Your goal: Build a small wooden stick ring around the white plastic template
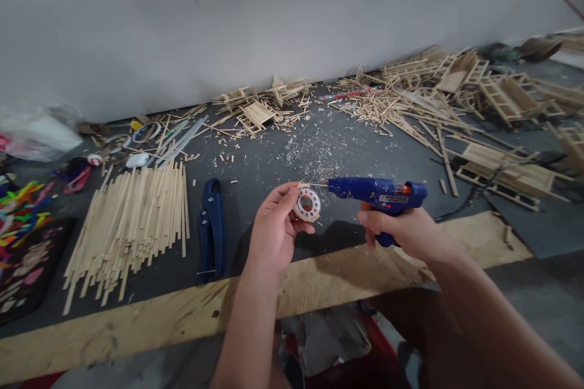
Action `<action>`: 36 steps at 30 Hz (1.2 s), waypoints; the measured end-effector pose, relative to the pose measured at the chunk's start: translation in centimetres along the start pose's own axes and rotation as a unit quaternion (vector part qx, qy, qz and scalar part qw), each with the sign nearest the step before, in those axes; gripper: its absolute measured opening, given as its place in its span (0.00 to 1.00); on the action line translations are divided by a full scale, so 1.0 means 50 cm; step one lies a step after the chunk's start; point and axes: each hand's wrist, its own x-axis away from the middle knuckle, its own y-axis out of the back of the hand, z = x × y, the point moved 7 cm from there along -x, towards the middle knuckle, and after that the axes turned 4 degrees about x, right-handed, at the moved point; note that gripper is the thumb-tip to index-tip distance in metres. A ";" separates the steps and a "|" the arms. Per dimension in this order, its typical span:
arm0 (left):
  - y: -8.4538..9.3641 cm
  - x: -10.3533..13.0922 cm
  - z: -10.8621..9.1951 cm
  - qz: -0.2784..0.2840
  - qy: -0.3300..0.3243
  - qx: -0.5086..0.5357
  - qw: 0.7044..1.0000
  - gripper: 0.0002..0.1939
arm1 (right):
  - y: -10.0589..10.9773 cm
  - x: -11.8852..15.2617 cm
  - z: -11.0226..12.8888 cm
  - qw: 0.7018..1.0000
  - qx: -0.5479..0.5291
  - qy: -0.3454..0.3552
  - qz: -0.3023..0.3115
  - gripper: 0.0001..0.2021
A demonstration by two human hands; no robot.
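In the middle of the head view my left hand [277, 225] grips a small round white ring [308, 204] with holes around its rim. A short piece of wood shows at the ring's top edge, beside my fingertips. My right hand [406, 228] is wrapped round the handle of a blue hot glue gun [365, 187]. The gun lies level and its nozzle points left, at or very near the top of the ring. Whether nozzle and wood touch, I cannot tell. Both hands are above the front part of the dark work surface.
Left of my hands lie a blue cutter [212, 228] and a pile of thin wooden sticks [132, 219]. Small wooden models [258, 114] and stick offcuts [378, 106] spread along the back. A dark cord [479, 191] runs at right. A pale wooden strip [182, 322] edges the table.
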 end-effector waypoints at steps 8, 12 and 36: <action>-0.001 -0.001 -0.001 -0.003 0.002 0.000 1.000 0.10 | -0.001 0.001 0.001 1.000 0.023 -0.013 -0.002 0.10; 0.000 -0.001 -0.001 -0.006 0.001 0.000 1.000 0.10 | -0.001 0.002 0.003 0.999 0.039 -0.024 0.001 0.10; 0.000 -0.002 0.001 -0.002 0.005 0.005 1.000 0.10 | 0.014 0.001 -0.012 1.000 -0.013 -0.025 -0.001 0.11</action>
